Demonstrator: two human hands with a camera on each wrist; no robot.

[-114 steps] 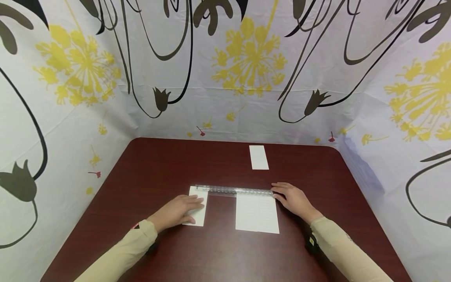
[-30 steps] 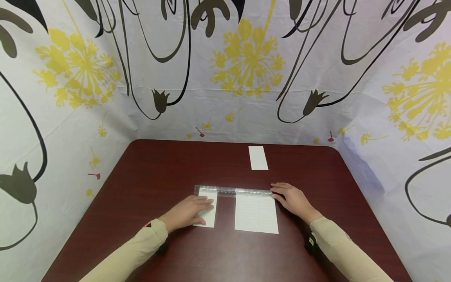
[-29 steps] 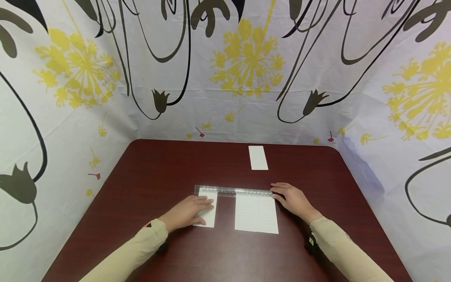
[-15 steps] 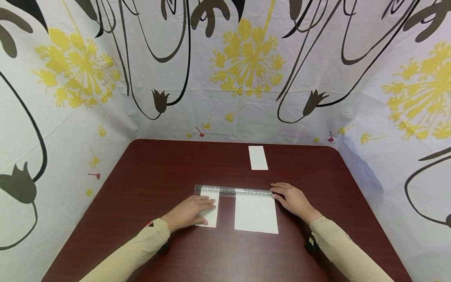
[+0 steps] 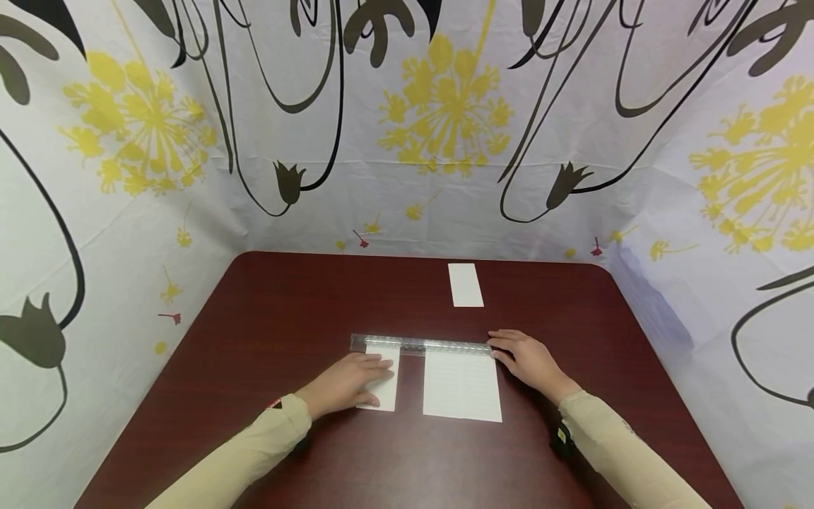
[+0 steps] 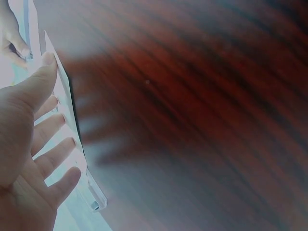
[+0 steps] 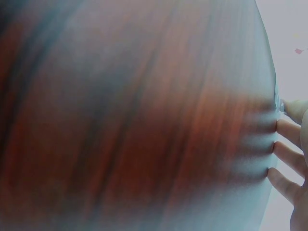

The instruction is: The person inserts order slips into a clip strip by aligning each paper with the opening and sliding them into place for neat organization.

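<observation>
A clear plastic ruler (image 5: 413, 345) lies crosswise on the dark red table. My left hand (image 5: 345, 384) rests on a narrow white paper card (image 5: 386, 394), its fingers fairly straight. The card's upper edge reaches the ruler's left part. In the left wrist view the ruler's end (image 6: 96, 197) shows beyond the little finger. My right hand (image 5: 528, 360) holds the ruler's right end between thumb and forefinger, while its other fingertips (image 7: 270, 173) touch the table in the right wrist view. A wider sheet of lined white paper (image 5: 461, 387) lies along the ruler's right part.
Another narrow white card (image 5: 466, 285) lies near the far edge of the table (image 5: 318, 290). Behind and on both sides hangs a white cloth (image 5: 394, 127) printed with flowers. Dark table surface shows between the card and the lined paper.
My left hand has slid the narrow card to the right along the ruler, bringing it closer to the lined paper. The right hand and the ruler's right end have stayed in place.
</observation>
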